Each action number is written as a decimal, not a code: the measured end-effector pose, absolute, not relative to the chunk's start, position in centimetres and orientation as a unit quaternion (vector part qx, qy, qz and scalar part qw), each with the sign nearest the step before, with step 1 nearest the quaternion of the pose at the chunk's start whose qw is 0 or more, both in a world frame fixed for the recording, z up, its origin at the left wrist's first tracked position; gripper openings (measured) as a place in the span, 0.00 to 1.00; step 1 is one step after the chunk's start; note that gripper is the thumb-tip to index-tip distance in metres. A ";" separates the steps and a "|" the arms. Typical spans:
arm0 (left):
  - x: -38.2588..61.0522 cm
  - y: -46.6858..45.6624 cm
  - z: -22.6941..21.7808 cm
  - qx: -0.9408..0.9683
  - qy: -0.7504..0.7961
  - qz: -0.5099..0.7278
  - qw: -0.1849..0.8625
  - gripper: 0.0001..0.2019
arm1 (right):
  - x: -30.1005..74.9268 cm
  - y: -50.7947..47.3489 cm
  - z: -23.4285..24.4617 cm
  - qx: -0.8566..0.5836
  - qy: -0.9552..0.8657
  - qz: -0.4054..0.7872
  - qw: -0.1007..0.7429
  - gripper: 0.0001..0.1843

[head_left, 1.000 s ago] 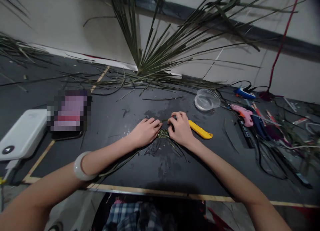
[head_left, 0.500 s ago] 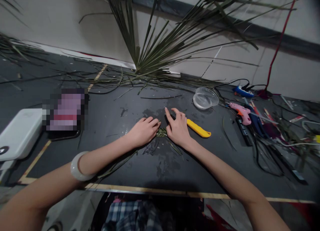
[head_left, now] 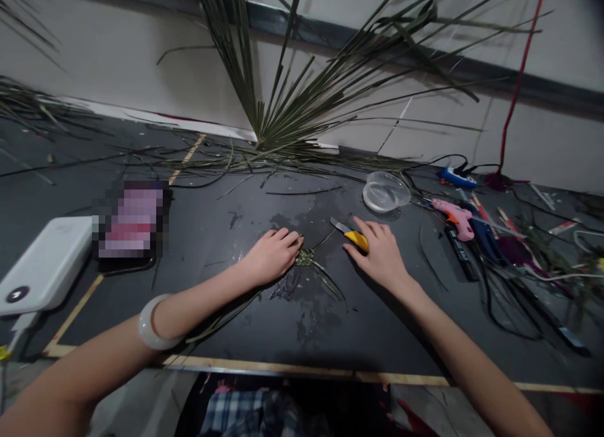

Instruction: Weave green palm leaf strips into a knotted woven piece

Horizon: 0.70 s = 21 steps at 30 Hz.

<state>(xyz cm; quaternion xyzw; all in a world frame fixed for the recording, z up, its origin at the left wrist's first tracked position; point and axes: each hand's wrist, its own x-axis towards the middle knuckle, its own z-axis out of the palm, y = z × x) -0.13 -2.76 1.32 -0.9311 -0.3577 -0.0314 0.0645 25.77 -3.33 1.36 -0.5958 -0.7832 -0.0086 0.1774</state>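
Diagonally, yellow utility knife (head_left: 356, 239) in right hand (head_left: 381, 254), blade aimed up-left

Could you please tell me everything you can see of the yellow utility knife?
The utility knife has a yellow handle that looks plastic and a slim grey metal blade, extended and pointing left. The right hand holds the handle's rear end, with the knife above the dark tabletop, close to the woven palm piece.
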 end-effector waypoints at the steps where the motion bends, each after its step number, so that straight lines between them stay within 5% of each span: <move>1: -0.1 -2.8 1.3 -0.931 -0.357 -0.032 0.065 0.17 | 26.4 -3.4 1.0 -0.599 -0.778 0.009 0.186 0.28; 7: -0.3 -2.7 1.4 -0.926 -0.369 -0.064 0.038 0.17 | 27.5 -3.3 -0.1 -0.581 -0.771 0.071 0.250 0.17; 16: -1.7 -1.1 1.5 -0.830 -0.460 -0.269 -0.166 0.16 | 28.1 -3.6 0.7 -0.605 -0.733 0.065 0.303 0.17; 21: -2.1 -0.7 1.4 -0.811 -0.462 -0.306 -0.186 0.20 | 28.2 -3.7 1.2 -0.606 -0.718 0.051 0.338 0.17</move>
